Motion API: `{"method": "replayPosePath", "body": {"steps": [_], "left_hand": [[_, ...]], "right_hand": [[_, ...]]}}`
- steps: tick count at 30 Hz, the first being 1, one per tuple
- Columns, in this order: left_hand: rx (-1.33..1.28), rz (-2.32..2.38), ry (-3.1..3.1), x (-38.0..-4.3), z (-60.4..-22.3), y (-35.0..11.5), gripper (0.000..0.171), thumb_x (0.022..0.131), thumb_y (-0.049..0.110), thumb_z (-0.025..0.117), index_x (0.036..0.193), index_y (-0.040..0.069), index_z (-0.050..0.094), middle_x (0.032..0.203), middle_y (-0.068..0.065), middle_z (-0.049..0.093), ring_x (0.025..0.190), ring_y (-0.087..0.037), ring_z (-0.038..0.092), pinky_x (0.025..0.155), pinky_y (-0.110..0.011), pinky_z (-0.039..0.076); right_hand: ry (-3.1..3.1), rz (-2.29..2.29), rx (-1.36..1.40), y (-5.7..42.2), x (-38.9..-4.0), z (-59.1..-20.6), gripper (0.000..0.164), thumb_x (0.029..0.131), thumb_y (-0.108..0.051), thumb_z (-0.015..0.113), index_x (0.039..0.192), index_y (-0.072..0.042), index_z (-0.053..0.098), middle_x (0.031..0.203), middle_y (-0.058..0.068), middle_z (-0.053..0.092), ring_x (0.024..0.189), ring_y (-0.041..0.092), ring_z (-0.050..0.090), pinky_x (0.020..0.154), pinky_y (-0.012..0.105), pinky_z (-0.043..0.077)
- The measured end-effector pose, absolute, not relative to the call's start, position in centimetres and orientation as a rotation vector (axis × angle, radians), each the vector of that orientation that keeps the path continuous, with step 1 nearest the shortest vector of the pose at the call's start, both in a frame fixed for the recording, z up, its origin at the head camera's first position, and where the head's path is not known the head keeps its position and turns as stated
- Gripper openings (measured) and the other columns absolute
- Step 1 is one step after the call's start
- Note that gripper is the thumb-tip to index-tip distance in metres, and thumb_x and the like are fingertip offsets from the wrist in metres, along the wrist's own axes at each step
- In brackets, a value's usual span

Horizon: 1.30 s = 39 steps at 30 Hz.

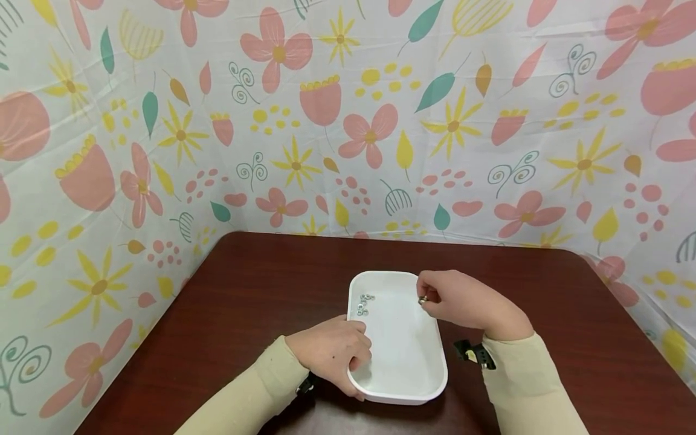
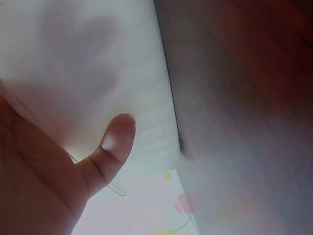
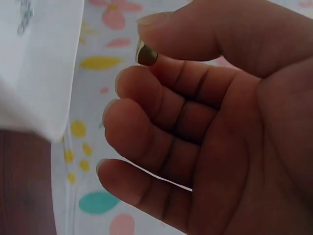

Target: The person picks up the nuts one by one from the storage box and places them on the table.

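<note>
A white rectangular tray stands on the dark table, its long side running away from me. My left hand grips its near left rim, fingers curled over into the tray. In the left wrist view the thumb lies along the outer wall. Over the far right rim, my right hand pinches a small brass-coloured metal nut between thumb and index finger; its other fingers curl loosely. Several small silvery nuts lie in a loose cluster inside the tray, by the far left wall.
The reddish-brown table extends around the tray on all sides. Behind it and to the left and right hangs a white cloth with flowers and leaves. A dark strap circles the right wrist, near the tray's right side.
</note>
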<state>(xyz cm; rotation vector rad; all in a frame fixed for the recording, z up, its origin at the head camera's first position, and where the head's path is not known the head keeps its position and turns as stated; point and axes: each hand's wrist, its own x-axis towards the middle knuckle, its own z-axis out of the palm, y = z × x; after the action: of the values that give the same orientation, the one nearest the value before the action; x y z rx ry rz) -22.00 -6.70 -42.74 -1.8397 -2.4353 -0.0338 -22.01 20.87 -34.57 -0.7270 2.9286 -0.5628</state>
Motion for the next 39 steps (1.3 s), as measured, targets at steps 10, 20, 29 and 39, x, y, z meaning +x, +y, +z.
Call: {"method": "replayPosePath", "body": {"steps": [10,20,29,39], "left_hand": [[-1.83,-0.029,-2.437,-22.0,-42.7,-6.7,0.051,0.06,0.074,0.064,0.052,0.029,0.041,0.06,0.023,0.035,0.066,0.0,0.031,0.062,-0.021,0.027],[-1.83,-0.047,-2.448,-21.9,-42.7,-6.6,0.051,0.06,0.072,0.066,0.052,0.028,0.041,0.06,0.022,0.035,0.067,0.0,0.032,0.063,-0.02,0.027],[-1.828,-0.044,-2.435,-21.8,-42.7,-6.6,0.052,0.06,0.073,0.065,0.052,0.028,0.041,0.06,0.023,0.035,0.066,0.0,0.031,0.062,-0.02,0.027],[-1.829,-0.043,-2.44,-21.9,-42.8,-6.8,0.052,0.059,0.073,0.066,0.052,0.028,0.041,0.06,0.023,0.035,0.067,0.0,0.032,0.063,-0.021,0.027]], "right_hand": [[2.954,-0.626,-0.535,25.1,-23.4,-35.6,0.009,0.085,-0.019,0.062,0.087,-0.019,0.054,0.07,-0.002,0.05,0.061,0.013,0.049,0.057,0.031,0.041],[2.947,-0.655,-0.398,27.9,-24.7,-37.4,0.007,0.083,-0.015,0.06,0.087,-0.014,0.054,0.074,0.001,0.051,0.066,0.017,0.048,0.057,0.033,0.04],[2.92,-0.619,-0.291,29.3,-26.1,-40.3,0.005,0.083,-0.013,0.059,0.086,-0.012,0.056,0.075,0.002,0.052,0.065,0.018,0.048,0.056,0.034,0.039],[2.873,-0.634,-0.281,29.2,-26.7,-42.2,0.005,0.081,-0.011,0.061,0.082,-0.01,0.055,0.073,0.003,0.051,0.064,0.018,0.048,0.056,0.034,0.039]]}}
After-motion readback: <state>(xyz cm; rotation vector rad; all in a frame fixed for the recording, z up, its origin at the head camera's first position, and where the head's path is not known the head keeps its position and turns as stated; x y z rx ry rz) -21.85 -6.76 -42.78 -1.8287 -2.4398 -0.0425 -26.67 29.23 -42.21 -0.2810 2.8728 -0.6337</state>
